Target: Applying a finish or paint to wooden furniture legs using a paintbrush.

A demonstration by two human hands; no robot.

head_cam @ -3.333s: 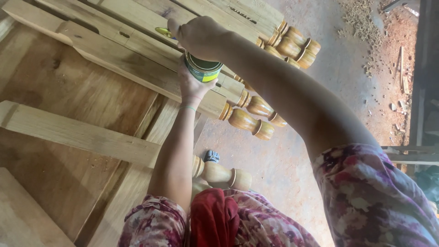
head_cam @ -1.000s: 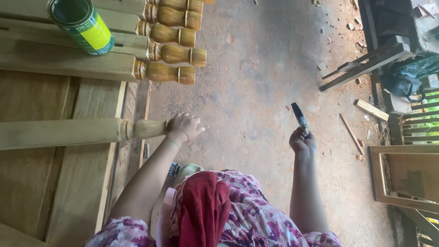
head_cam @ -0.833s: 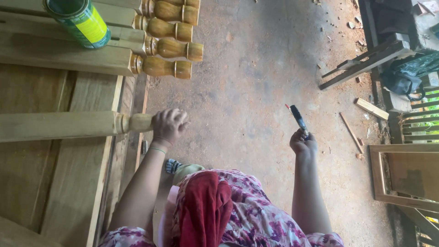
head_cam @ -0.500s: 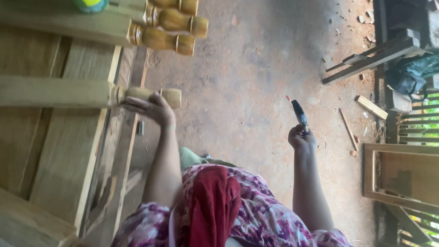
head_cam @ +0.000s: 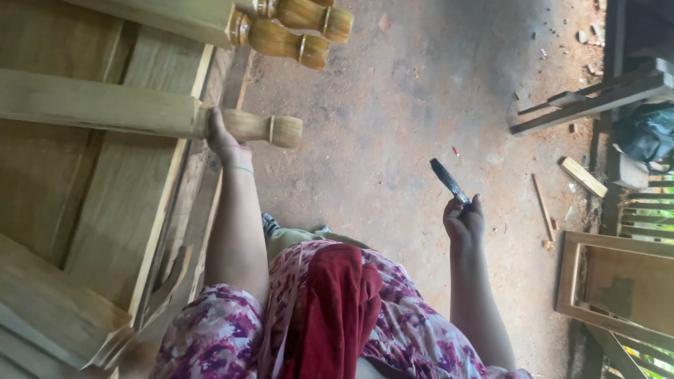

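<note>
Two hands busy | my left hand point(head_cam: 223, 140) – fingers wrapped round turned wooden leg point(head_cam: 256, 128) | my right hand point(head_cam: 463, 221) – fingers gripping dark brush point(head_cam: 448, 180)

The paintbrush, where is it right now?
In the head view the paintbrush is right of centre, held up in the right hand over the dirt floor.

Pale yellow-brown wood on the leg point(head_cam: 140, 112); darker varnished amber on the turned ends point(head_cam: 291, 38). Black brush point(head_cam: 448, 180). Pink-purple floral dress point(head_cam: 421, 337), red cloth point(head_cam: 337, 309). Grey-brown floor point(head_cam: 421, 91).
</note>
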